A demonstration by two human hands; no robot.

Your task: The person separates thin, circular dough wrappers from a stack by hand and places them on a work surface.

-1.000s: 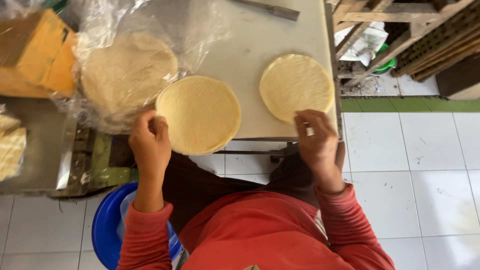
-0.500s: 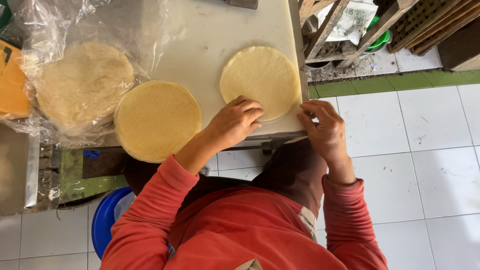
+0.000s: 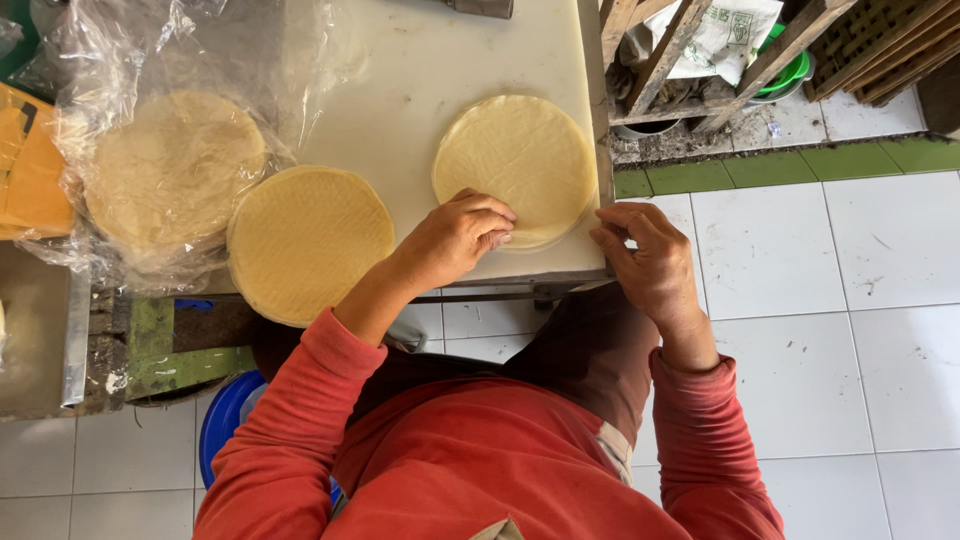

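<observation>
White tile floor [image 3: 860,330] with a green tile strip along the wall side; white bench [image 3: 420,110] seen from above, person in red sleeves leaning over it.

Left hand [image 3: 455,240] rests on the near-left rim of the pale round wrapper sheet [image 3: 518,165], fingers [image 3: 492,215] curled down and pressing or pinching the edge; whether a layer is actually gripped cannot be told. Right hand [image 3: 650,255] sits at the bench's right corner, just beside the sheet's near-right rim, fingers bent inward, loose, holding nothing visible, apparently off the sheet. Sheet lies flat near the bench's right edge, straight ahead of both hands. It is round, so no long axis. Left hand is the one in contact; right is close but apart.

Second round stack [image 3: 308,240], yellower, sits left of the left forearm and overhangs the near bench edge. Further left, another stack inside a clear plastic bag [image 3: 170,170], bag crumpled and open toward the top.

Packages: orange-yellow flat box [image 3: 30,165] at far left edge, partly cut off. White printed sack [image 3: 715,35] behind wooden slats [image 3: 665,60] top right, green bowl [image 3: 790,70] beside it. Blue round tub [image 3: 225,420] on the floor under the left elbow.
</observation>
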